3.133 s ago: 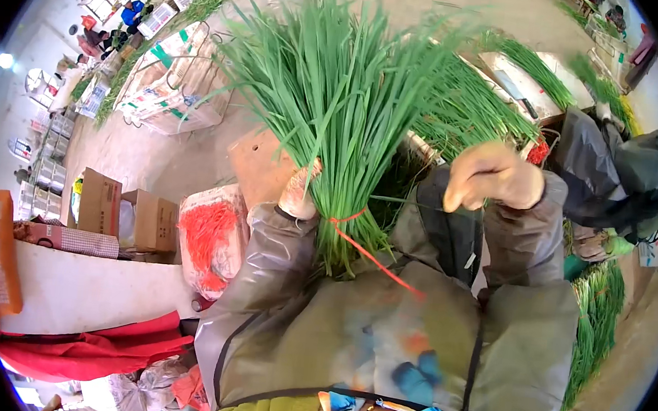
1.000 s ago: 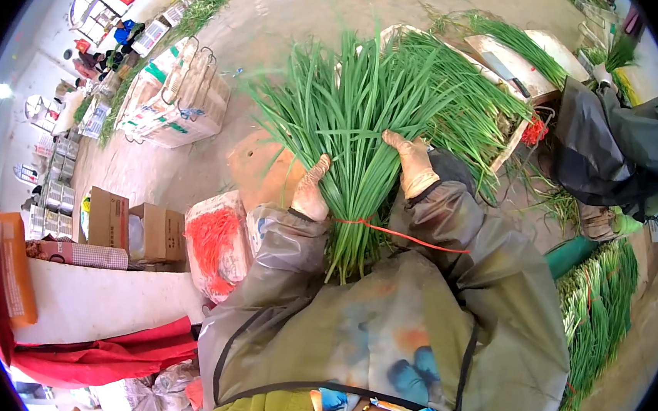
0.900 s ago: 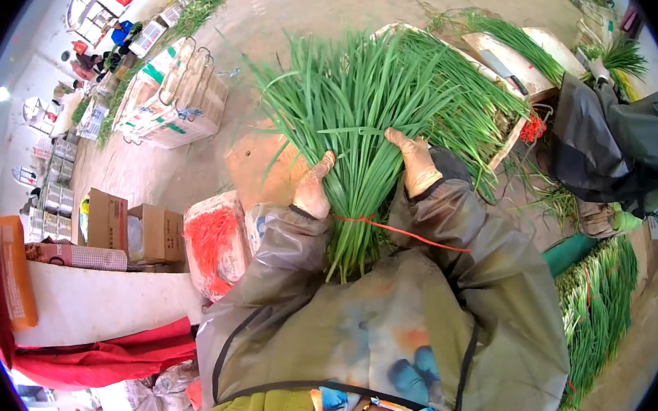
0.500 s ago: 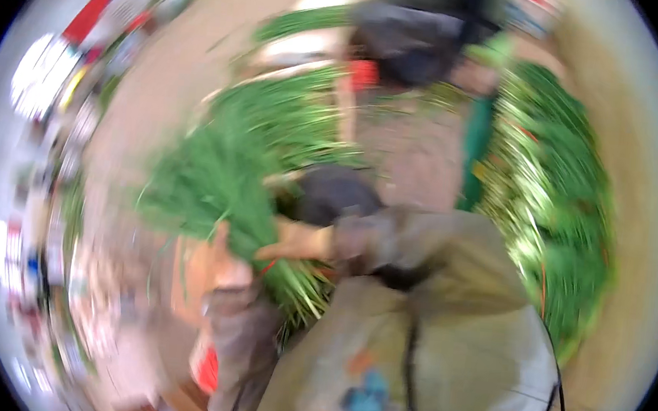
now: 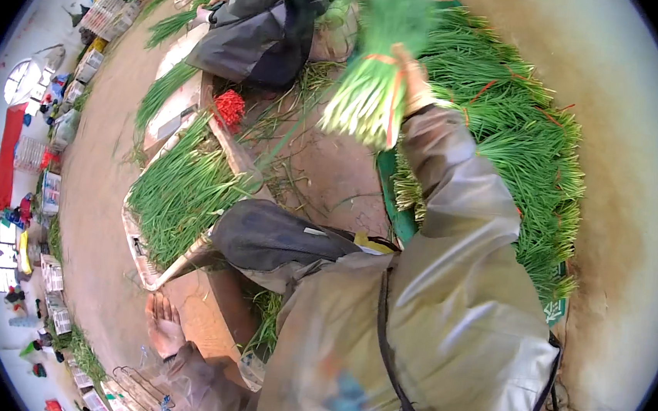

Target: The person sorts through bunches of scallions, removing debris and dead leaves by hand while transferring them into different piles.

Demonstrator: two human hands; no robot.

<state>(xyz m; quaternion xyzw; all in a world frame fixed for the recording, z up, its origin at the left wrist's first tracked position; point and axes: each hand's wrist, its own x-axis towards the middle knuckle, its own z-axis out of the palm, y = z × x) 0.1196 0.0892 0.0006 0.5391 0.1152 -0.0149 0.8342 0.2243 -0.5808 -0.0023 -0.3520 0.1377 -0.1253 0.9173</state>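
In my right hand (image 5: 411, 81) is a bundle of chives (image 5: 368, 100), pale stem ends toward me, with a red tie round it. Its leafy top is blurred by motion. The hand is raised at the left edge of a long pile of tied chive bundles (image 5: 519, 151) along the right. My left hand (image 5: 165, 325) holds nothing; its fingers are stretched out, palm up, beside a wooden board (image 5: 212, 312). Just beyond it, loose chives (image 5: 183, 194) fill a pale shallow crate (image 5: 134, 248) by my dark-covered knee.
A co-worker's dark apron (image 5: 249, 45) is at the top, and their hand (image 5: 203, 16) is by more chives. A cluster of red ties (image 5: 229, 110) hangs on the crate's far end. Loose leaves litter the floor (image 5: 339, 171). White crates (image 5: 52, 272) line the far left.
The bundle, held before between both hands over the board, has gone up and right in my right hand. My left hand has let go and moved lower left.
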